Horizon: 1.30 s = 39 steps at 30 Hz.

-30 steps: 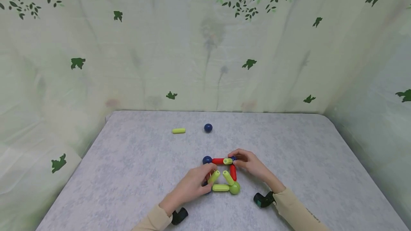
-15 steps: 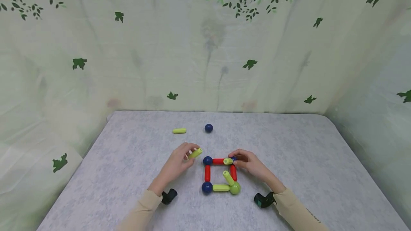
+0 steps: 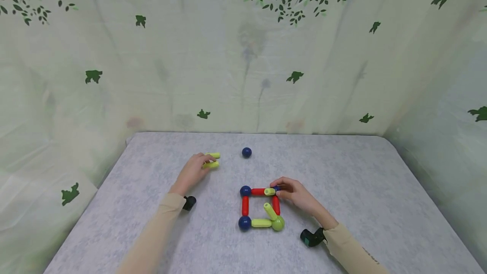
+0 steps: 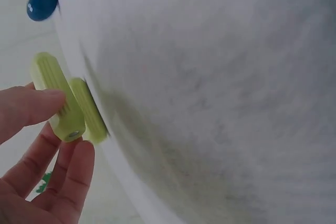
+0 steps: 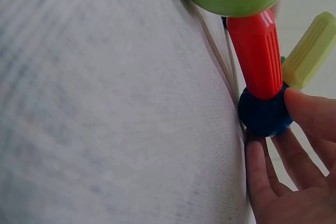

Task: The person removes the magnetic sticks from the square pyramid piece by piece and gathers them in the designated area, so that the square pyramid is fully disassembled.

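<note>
Between thumb and fingers, my left hand (image 3: pixel 191 173) pinches a yellow-green magnetic rod (image 4: pixel 55 98). A second yellow-green rod (image 4: pixel 89 113) lies on the table just beyond it, partly covered by the held rod in the left wrist view. My right hand (image 3: pixel 298 197) grips the far-right corner blue ball (image 5: pixel 262 113) of a square of magnetic rods and balls. The square has several red rods (image 3: pixel 245 206), a yellow-green near rod (image 3: pixel 261 223), blue balls (image 3: pixel 245 223) and a green ball (image 3: pixel 278 223). Yellow-green rods (image 3: pixel 270 211) stick up from the green ball and the gripped ball.
A loose blue ball (image 3: pixel 247 152) sits near the back of the grey table (image 3: pixel 342 172), right of the rods. A leaf-patterned cloth (image 3: pixel 243 54) hangs behind the table and along its sides. Each wrist carries a small black camera (image 3: pixel 312 237).
My left hand has taken a rod away from the square's near-left blue ball and carried it back and left to the lying rod. My right hand stays at its corner.
</note>
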{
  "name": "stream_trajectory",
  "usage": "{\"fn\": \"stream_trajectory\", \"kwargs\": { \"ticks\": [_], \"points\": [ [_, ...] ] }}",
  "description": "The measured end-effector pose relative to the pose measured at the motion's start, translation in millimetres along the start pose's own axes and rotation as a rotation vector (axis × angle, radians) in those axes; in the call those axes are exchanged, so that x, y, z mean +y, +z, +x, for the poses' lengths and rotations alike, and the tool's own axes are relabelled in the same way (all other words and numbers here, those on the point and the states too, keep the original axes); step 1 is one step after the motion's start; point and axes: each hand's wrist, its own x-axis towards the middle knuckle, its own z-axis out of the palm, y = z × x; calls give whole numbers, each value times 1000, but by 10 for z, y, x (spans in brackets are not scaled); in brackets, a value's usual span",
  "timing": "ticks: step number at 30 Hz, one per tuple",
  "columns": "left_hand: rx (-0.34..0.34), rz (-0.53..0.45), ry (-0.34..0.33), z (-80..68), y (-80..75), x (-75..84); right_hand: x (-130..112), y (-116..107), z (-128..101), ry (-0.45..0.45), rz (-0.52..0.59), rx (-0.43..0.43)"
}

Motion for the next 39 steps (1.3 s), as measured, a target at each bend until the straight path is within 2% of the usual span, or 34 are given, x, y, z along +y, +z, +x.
{"fn": "stream_trajectory", "kwargs": {
  "ticks": [9,17,20,24,27,31,35,39],
  "points": [
    [-52,8,-55,180,11,-89,-6,7,-4,5,-7,7],
    [-11,0,-47,197,25,-102,-6,10,-1,1,-10,9],
    [24,-55,-20,151,10,-45,-2,8,1,5,-10,8],
    [28,-220,61,63,11,115,8,3,5,8,-10,6],
    [-47,-362,143,-29,41,288,14,0,8,8,-9,4],
    [-201,-511,243,-187,125,556,17,-3,5,6,0,-2],
    [-319,-593,311,-335,240,844,9,-4,2,0,3,-6],
    [-383,-650,349,-439,342,1110,160,-18,47,-20,3,-10]
  ]
}}
